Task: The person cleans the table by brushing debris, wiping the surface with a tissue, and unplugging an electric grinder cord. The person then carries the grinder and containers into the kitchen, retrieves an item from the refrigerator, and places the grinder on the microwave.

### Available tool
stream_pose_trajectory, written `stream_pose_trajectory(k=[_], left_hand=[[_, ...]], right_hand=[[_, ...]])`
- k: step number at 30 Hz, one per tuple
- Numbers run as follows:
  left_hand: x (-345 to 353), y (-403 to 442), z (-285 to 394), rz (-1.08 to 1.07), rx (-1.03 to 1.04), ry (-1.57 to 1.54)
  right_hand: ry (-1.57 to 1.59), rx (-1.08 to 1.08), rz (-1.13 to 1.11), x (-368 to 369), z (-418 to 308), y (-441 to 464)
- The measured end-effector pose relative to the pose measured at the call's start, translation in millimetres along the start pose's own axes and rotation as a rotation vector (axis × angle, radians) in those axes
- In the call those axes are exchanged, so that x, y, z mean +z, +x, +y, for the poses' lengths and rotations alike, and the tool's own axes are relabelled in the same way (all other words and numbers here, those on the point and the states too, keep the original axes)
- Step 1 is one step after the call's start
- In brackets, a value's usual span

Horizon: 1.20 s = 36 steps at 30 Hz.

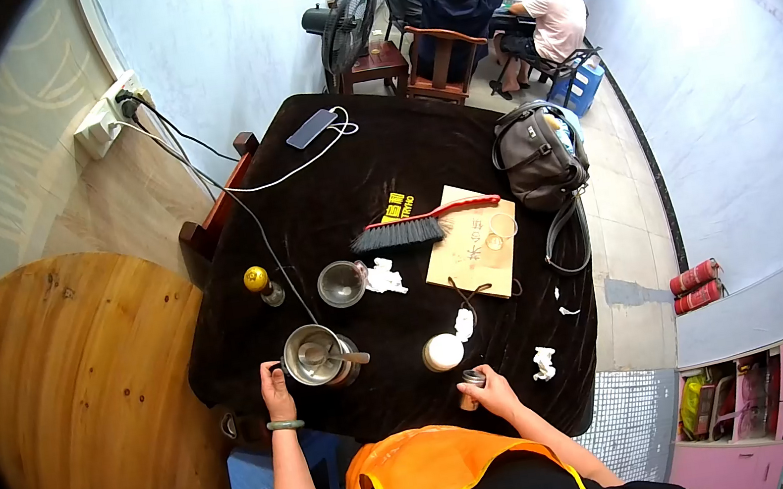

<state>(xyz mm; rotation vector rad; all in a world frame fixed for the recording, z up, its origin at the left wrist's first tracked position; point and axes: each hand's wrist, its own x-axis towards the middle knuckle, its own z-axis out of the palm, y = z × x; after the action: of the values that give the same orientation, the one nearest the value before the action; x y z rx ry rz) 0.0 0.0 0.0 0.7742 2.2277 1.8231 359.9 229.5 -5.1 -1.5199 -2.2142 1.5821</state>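
Observation:
A metal pot [303, 342] with a spoon [355, 358] in it stands near the table's front left. Its dark side handle is in the closed fingers of my left hand [276, 393]. My right hand [494, 392] is wrapped round a small brownish jar [470, 399] with a metallic top, at the front edge of the table. Just beyond that jar is a round container with a white top [444, 351]. A clear bowl [341, 285] and a gold-capped glass bottle [257, 280] sit farther back on the left.
On the dark tablecloth [305, 197] lie a phone [311, 130], a red-handled brush [410, 231], a paper bag [462, 260] and crumpled tissues [543, 363]. A handbag [539, 156] rests at the right edge. A cable [262, 231] crosses the left side. People sit beyond a fan [351, 30].

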Motion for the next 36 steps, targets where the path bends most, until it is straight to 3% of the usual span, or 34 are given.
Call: stream_pose_trajectory(k=[36], left_hand=[[1.5, 0.7, -6.8, 0.037, 0.010, 0.029]], right_hand=[[-0.020, 0.003, 0.035, -0.1, 3.5, 8.5]])
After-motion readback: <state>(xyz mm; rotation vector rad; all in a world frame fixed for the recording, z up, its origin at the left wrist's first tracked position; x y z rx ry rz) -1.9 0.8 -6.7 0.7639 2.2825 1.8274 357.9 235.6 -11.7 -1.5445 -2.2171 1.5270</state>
